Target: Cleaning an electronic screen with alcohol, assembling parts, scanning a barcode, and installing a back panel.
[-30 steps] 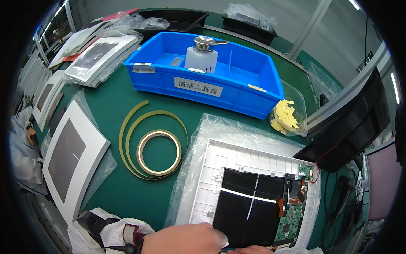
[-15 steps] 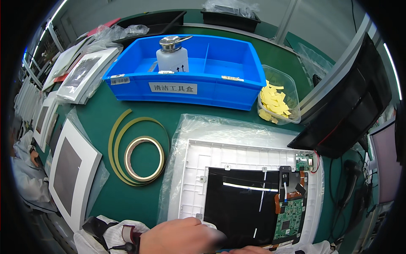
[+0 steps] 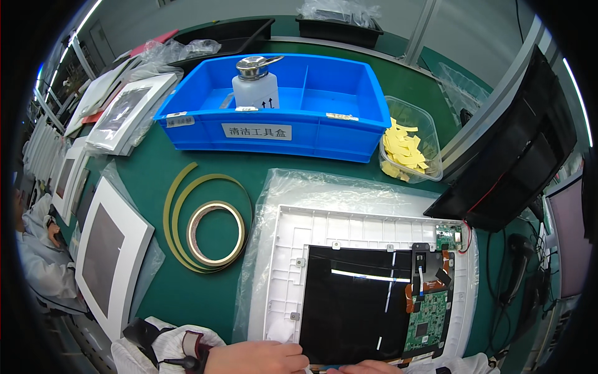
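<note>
Both hands work at the near edge of the black panel (image 3: 358, 305), seated in a white frame (image 3: 367, 274) on the green table (image 3: 268, 171). Left hand (image 3: 258, 358) rests curled against the edge; right hand (image 3: 361, 368) is barely visible, grip indeterminate. Seating appears underway; even pressure seems needed next. Panel: glossy, flat, circuit board (image 3: 430, 321) alongside.

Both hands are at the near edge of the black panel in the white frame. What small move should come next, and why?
Probably press the black panel gently down along its near edge. The left hand and right hand both rest at that edge, where the panel meets the white frame. What the fingers hold there is cut off by the picture's rim, so this is only a guess.
</note>
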Tool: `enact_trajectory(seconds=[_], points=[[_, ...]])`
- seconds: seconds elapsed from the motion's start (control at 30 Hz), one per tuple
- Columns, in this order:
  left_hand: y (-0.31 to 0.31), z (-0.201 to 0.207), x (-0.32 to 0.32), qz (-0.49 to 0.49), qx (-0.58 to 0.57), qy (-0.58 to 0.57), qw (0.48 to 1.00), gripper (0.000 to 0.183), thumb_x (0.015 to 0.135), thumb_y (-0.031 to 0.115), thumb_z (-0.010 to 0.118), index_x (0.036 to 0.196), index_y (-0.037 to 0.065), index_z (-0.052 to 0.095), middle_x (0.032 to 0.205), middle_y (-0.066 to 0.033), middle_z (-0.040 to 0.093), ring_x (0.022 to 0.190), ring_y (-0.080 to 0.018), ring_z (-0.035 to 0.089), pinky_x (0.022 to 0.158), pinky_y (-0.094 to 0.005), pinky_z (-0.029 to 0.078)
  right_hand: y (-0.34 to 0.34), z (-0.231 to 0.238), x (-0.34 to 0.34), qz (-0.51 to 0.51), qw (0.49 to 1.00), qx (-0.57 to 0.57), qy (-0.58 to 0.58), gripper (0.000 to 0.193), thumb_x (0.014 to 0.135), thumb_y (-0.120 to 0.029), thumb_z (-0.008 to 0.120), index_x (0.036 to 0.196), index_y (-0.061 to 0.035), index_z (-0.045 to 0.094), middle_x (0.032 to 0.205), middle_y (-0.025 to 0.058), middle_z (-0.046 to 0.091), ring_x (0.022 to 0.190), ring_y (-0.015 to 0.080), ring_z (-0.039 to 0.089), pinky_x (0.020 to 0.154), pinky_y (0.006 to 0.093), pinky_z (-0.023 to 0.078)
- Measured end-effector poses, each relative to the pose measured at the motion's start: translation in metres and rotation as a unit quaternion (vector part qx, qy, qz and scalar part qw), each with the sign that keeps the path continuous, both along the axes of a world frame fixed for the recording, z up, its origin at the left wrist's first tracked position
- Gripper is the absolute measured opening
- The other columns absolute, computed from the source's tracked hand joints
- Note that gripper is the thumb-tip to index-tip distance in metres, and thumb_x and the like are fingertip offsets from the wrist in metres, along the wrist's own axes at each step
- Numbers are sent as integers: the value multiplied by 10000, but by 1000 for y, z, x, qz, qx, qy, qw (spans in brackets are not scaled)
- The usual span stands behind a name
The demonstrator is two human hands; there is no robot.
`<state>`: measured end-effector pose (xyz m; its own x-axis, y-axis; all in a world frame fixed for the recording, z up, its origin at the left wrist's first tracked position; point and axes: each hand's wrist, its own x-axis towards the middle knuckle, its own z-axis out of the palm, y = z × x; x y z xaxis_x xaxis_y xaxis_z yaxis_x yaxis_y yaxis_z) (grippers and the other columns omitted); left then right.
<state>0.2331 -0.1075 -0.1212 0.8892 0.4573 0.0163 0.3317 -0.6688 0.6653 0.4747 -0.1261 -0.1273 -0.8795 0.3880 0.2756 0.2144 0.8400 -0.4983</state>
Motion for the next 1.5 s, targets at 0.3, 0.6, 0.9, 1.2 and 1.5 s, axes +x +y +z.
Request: enact_trajectory(seconds=[0.3, 0.6, 0.9, 1.2, 1.5], points=[[12, 12, -7, 26, -6, 9, 1000, 342, 709, 81, 543, 1029, -39, 529, 925, -113, 534, 864, -226, 536, 752, -284, 465, 2, 1, -1, -3, 1000, 6, 0, 253, 693, -123, 567, 885, 43, 574, 1018, 172, 557, 878, 269, 542, 706, 350, 438], [0, -4, 5, 32, 64, -5, 997, 110, 669, 120, 521, 726, 34, 557, 768, -68, 485, 780, -216, 494, 680, -297, 434, 0, 2, -1, -9, 1000, 2, -5, 238, 693, -120, 574, 871, 38, 576, 1017, 164, 563, 878, 259, 544, 699, 346, 440], [1, 6, -4, -16, 25, 28, 999, 140, 671, 129, 516, 756, 26, 557, 797, -62, 494, 783, -212, 488, 690, -293, 431, -1, 1, -2, -12, 1000, 3, -2, 230, 688, -113, 580, 862, 37, 581, 1007, 161, 568, 875, 258, 546, 703, 344, 442], [0, -8, 5, 46, 72, -14, 996, 169, 671, 130, 509, 785, 17, 562, 814, -76, 482, 798, -219, 485, 698, -298, 430, -1, -1, -1, -12, 1000, 3, 3, 243, 685, -122, 571, 868, 38, 580, 1021, 166, 562, 889, 264, 543, 712, 349, 441], [-3, 5, -1, -7, 65, 26, 998, 113, 733, 130, 539, 718, 20, 561, 726, -52, 510, 709, -179, 504, 618, -270, 424, -1, 2, 0, -4, 1000, -5, -1, 295, 659, -138, 557, 888, 47, 576, 1031, 174, 556, 904, 271, 537, 731, 354, 436]])
